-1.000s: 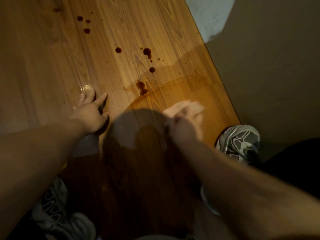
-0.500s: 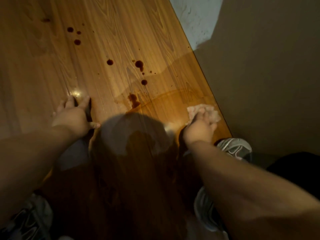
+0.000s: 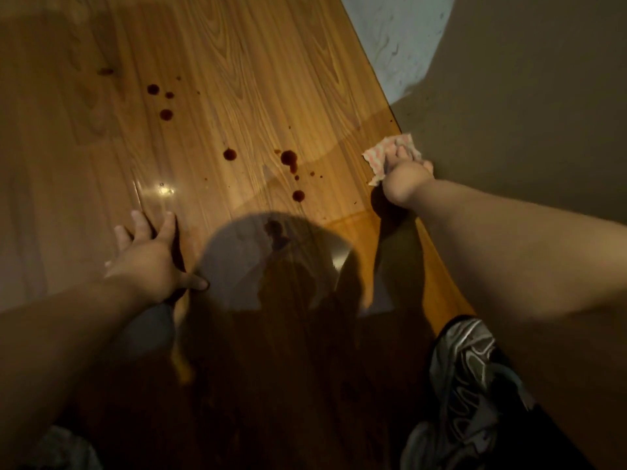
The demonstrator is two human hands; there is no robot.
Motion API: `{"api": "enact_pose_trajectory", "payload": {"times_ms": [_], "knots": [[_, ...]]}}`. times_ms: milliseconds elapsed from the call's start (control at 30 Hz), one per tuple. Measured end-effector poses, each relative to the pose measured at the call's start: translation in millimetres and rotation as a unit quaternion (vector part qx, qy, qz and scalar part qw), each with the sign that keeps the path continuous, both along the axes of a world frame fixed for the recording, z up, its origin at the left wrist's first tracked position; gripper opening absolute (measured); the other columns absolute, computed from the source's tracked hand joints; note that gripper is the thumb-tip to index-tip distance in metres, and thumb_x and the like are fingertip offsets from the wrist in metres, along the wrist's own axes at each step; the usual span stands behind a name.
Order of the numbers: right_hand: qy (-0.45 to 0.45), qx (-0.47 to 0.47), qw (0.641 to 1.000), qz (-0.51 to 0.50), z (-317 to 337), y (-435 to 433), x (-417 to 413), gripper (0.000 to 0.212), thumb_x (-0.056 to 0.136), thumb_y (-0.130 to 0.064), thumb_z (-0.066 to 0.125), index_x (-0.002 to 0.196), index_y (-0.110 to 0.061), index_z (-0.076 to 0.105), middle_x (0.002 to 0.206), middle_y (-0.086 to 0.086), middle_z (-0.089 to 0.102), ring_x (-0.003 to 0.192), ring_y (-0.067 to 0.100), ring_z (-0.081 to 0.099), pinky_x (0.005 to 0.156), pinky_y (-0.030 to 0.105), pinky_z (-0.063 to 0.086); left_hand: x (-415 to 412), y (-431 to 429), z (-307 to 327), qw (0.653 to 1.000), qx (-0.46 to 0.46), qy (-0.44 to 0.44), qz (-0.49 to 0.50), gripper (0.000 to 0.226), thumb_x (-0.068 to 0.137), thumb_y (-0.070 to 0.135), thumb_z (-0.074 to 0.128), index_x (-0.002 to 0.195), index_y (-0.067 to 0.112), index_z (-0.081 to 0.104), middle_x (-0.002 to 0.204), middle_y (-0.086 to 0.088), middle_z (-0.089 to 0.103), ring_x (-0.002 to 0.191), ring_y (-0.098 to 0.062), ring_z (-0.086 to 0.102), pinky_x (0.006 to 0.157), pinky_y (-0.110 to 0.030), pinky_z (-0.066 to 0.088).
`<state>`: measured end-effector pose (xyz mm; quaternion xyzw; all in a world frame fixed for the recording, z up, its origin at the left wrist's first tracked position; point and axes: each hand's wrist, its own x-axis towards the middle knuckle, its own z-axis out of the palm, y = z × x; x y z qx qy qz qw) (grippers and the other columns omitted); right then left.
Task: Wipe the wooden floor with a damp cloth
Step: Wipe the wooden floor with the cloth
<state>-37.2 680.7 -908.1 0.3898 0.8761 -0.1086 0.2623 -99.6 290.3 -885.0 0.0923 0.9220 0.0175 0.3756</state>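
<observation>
The wooden floor (image 3: 237,79) fills the view, with several dark red drops (image 3: 289,158) across its middle and a wet sheen near the right edge. My right hand (image 3: 407,178) presses a pink-and-white striped cloth (image 3: 383,154) flat on the floor at its right edge, beside the wall. My left hand (image 3: 149,256) rests flat on the floor at the left, fingers spread, holding nothing. My head's shadow covers the floor between both arms.
A grey-brown wall (image 3: 509,113) runs along the floor's right edge, lit pale at the top. A grey and black sneaker (image 3: 468,361) stands at the lower right, and part of another shows at the lower left (image 3: 61,449).
My right hand has slid the cloth from the wet middle area out to the right and forward, up to the wall edge. My left hand has stayed planted on the floor.
</observation>
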Motion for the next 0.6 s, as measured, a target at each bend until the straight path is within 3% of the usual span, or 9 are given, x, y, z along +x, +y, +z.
{"api": "enact_pose_trajectory", "payload": {"times_ms": [67,133,233,333,400,467,533,600], "knots": [[0.084,0.008,0.995,-0.050,4,-26,10,0.057,0.101,-0.032,0.033,0.154,-0.019,0.014,0.161,0.002,0.010,0.146,0.029,0.011,0.115,0.046,0.016,0,0,0,1.000,0.004,-0.005,0.001,0.134,0.061,0.048,0.086,0.153,0.032,-0.010,0.157,-0.008,-0.025,0.144,-0.040,-0.018,0.115,-0.062,0.012],[0.223,0.021,0.972,-0.067,1,-79,49,0.048,0.099,-0.030,0.036,0.146,-0.022,0.036,0.154,0.004,0.031,0.138,0.028,0.028,0.110,0.046,0.026,0,-1,2,1.000,0.001,-0.008,-0.001,0.133,0.060,0.050,0.085,0.153,0.032,-0.009,0.157,-0.009,-0.025,0.144,-0.040,-0.017,0.114,-0.062,0.013],[0.325,-0.040,0.945,0.008,6,-142,104,0.037,0.092,-0.038,0.045,0.128,-0.033,0.047,0.144,-0.009,0.041,0.111,0.019,0.040,0.093,0.037,0.042,-1,0,1,1.000,0.019,0.006,0.002,0.127,0.062,0.055,0.083,0.154,0.030,-0.001,0.159,-0.011,-0.019,0.144,-0.041,-0.013,0.113,-0.064,0.017],[0.291,-0.073,0.951,0.073,-2,-110,93,0.041,0.091,-0.046,0.047,0.132,-0.041,0.044,0.141,-0.001,0.041,0.113,0.024,0.045,0.093,0.031,0.036,-2,0,-1,0.998,0.046,0.025,0.037,0.111,0.068,0.057,0.077,0.153,0.031,0.011,0.161,-0.010,-0.011,0.145,-0.041,-0.009,0.112,-0.064,0.018],[0.260,-0.045,0.964,-0.026,-9,-63,63,0.050,0.090,-0.052,0.045,0.137,-0.041,0.038,0.138,0.003,0.044,0.119,0.027,0.047,0.096,0.038,0.036,-1,1,-5,0.998,0.050,0.032,0.032,0.108,0.070,0.057,0.076,0.153,0.030,0.012,0.160,-0.012,-0.009,0.144,-0.043,-0.008,0.111,-0.066,0.020],[0.195,0.000,0.973,-0.124,-8,-24,28,0.053,0.096,-0.042,0.037,0.146,-0.028,0.032,0.150,0.006,0.034,0.126,0.032,0.039,0.101,0.041,0.033,-4,3,-8,0.998,0.042,0.043,0.028,0.106,0.069,0.056,0.077,0.150,0.026,0.017,0.157,-0.018,0.001,0.140,-0.048,0.003,0.107,-0.067,0.026],[0.168,0.013,0.972,-0.162,-6,-28,9,0.057,0.098,-0.033,0.035,0.152,-0.024,0.020,0.158,0.005,0.018,0.135,0.034,0.027,0.107,0.043,0.026,-6,5,-7,0.998,0.034,0.039,0.035,0.100,0.067,0.054,0.079,0.146,0.025,0.025,0.152,-0.022,0.011,0.137,-0.050,0.012,0.105,-0.067,0.027],[0.197,-0.030,0.962,-0.184,-10,-69,17,0.061,0.095,-0.039,0.035,0.152,-0.027,0.017,0.157,0.007,0.018,0.140,0.030,0.020,0.112,0.048,0.021,-5,3,-5,0.993,0.063,0.081,0.057,0.092,0.070,0.052,0.078,0.145,0.030,0.030,0.153,-0.017,0.017,0.140,-0.044,0.013,0.111,-0.065,0.017]]}}
